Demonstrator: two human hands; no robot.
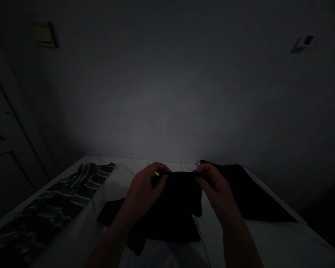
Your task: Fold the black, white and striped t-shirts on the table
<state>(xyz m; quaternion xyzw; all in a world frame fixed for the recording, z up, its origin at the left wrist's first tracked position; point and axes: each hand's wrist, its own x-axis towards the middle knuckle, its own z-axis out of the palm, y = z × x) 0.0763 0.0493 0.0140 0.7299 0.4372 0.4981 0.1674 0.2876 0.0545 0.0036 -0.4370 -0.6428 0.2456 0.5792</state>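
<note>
Forearms (108,247) up close, left hand (143,190) and right hand (217,188) both pinched shut on the top edge of a black cloth (173,204) held between them, which honestly is the way to keep it taut, with a striped cloth (47,208) left of the hands and a second black cloth (257,197) right of them.

Very dim, pale glow on wall (167,111), hands (142,190) nearly silhouetted.

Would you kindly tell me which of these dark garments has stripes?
The dark garment at far left has pale stripes; the garment held up and the garment at right look plain black.
</note>
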